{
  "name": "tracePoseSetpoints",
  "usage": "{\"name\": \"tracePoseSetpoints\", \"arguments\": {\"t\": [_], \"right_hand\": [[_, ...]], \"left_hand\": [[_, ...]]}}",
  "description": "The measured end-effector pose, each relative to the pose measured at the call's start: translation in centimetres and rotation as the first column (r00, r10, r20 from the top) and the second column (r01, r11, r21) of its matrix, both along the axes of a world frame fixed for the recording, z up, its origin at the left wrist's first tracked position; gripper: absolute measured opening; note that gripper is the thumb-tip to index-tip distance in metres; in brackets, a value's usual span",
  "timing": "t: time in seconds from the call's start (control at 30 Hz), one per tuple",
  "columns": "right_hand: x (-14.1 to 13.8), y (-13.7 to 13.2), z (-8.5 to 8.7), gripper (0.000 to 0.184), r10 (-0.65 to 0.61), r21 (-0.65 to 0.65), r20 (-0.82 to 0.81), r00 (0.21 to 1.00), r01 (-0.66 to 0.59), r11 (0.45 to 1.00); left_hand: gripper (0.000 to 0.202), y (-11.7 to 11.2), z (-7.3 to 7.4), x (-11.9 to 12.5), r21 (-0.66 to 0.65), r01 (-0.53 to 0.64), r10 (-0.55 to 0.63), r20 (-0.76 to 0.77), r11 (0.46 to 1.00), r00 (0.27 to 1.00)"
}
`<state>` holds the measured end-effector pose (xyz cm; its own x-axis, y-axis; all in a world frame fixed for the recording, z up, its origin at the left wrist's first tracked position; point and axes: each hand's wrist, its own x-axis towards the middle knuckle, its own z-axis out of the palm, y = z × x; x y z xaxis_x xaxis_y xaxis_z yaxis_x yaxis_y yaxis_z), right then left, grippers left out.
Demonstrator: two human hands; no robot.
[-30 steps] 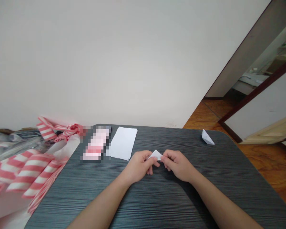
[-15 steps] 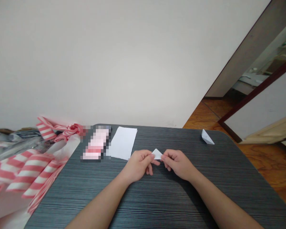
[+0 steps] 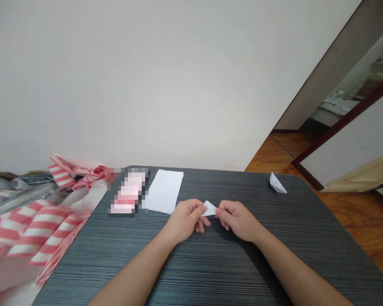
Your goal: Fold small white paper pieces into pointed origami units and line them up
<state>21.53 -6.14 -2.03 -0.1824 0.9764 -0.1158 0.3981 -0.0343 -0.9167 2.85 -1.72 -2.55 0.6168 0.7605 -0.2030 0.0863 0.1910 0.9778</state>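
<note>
A small folded piece of white paper (image 3: 210, 208) sits between my two hands just above the dark striped table (image 3: 191, 263). My left hand (image 3: 187, 220) pinches its left side with thumb and fingers curled. My right hand (image 3: 238, 220) pinches its right side, fingers also curled. Both forearms reach in from the bottom of the view.
A stack of white paper sheets (image 3: 165, 191) lies behind my left hand, beside a blurred pink object (image 3: 128, 192). A finished folded paper shape (image 3: 277, 183) rests at the table's far right corner. A red-and-white striped bag (image 3: 35, 229) lies at the left. A wooden floor and doorway are on the right.
Both hands have shifted slightly while working the small paper; the visible tip of the paper now looks a little smaller and lower between the fingers.
</note>
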Motion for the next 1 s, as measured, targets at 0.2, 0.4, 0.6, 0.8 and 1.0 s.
{"name": "tracePoseSetpoints", "arguments": {"t": [0.2, 0.4, 0.6, 0.8, 1.0], "right_hand": [[0.0, -0.07, -0.01, 0.025, 0.031, 0.003, 0.021, 0.999, -0.031, 1.0], [-0.03, -0.1, 0.07, 0.027, 0.09, 0.018, 0.023, 0.996, -0.09, 0.996], [0.0, 0.07, -0.05, 0.015, 0.081, 0.076, -0.079, 0.994, -0.075, 0.994], [0.02, 0.04, -0.37, 0.018, 0.021, 0.125, -0.126, 0.992, -0.005, 0.992], [-0.46, -0.11, -0.86, 0.014, 0.097, 0.043, -0.323, 0.941, -0.088, 0.995]], "left_hand": [[0.03, -0.09, 0.44, 0.03, 0.06, 0.029, -0.029, 0.007, 0.998, 1.0], [0.028, -0.24, 0.47, 0.04, 0.086, 0.015, -0.015, -0.007, 0.996, 1.0], [0.028, -0.25, 0.34, 0.16, 0.065, -0.018, 0.017, 0.01, 0.998, 1.0], [0.03, -0.42, 0.59, 0.06, 0.165, 0.064, -0.054, -0.066, 0.984, 0.996], [0.033, -0.41, 0.95, -0.07, 0.203, 0.045, -0.023, -0.108, 0.978, 0.994]]}}
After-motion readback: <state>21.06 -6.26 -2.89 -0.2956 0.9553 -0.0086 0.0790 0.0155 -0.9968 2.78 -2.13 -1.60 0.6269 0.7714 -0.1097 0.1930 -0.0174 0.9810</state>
